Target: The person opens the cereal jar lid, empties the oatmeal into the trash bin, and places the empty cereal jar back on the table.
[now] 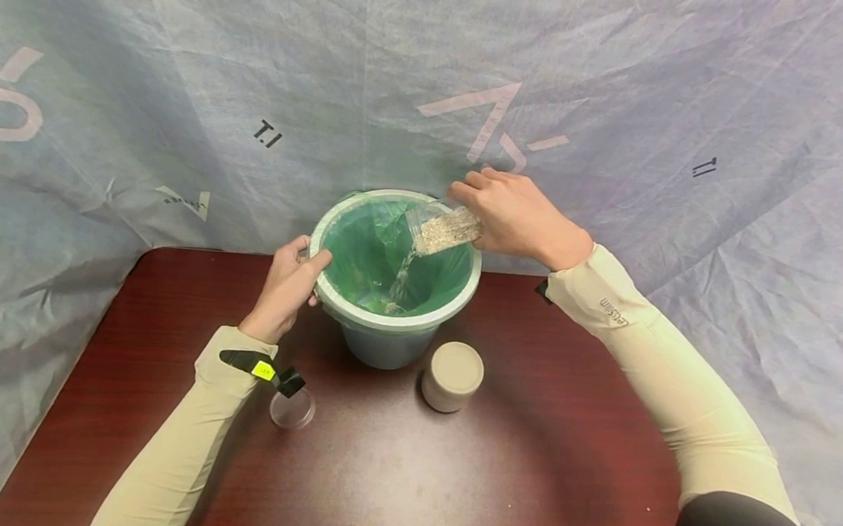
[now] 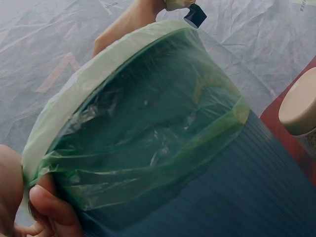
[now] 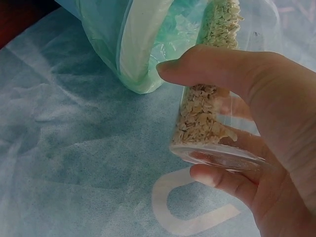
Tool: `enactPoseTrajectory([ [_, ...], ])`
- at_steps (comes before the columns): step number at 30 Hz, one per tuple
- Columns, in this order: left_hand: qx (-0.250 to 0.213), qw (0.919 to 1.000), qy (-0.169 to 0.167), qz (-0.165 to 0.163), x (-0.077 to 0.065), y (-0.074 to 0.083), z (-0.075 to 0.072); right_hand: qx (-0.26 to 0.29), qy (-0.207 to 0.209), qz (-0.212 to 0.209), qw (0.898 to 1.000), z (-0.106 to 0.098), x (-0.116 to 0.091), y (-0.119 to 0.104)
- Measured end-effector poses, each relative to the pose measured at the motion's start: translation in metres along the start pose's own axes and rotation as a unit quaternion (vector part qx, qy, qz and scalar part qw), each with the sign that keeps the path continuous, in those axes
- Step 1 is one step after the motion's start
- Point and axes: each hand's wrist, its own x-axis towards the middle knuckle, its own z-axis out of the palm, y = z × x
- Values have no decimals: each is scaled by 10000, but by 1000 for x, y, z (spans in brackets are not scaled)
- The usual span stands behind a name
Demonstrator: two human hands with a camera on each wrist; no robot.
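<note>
My right hand (image 1: 519,216) grips a clear jar of oat flakes (image 1: 445,230), tilted mouth-down over a bucket (image 1: 389,345). Flakes fall from its mouth in a thin stream onto the bottom of the green bag (image 1: 345,277) that lines the bucket. In the right wrist view the thumb and fingers wrap the jar (image 3: 200,116), and flakes lie along its lower side. With the thumb over the rim and the fingers outside, my left hand (image 1: 289,285) holds the bucket's left edge. The left wrist view shows the bag (image 2: 163,148) folded over the ribbed bucket wall (image 2: 237,182).
A closed jar with a beige lid (image 1: 457,366) stands on the dark red table (image 1: 523,472), just right of the bucket. A clear round lid (image 1: 292,409) lies near my left wrist. Grey fabric sheeting (image 1: 364,57) hangs behind the table.
</note>
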Motion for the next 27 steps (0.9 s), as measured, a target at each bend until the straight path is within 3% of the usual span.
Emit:
enactPoseTrajectory([
  [27,-24,10000,34,33,0,-2,1,-69,-125,47,9999,-1,1,-2],
])
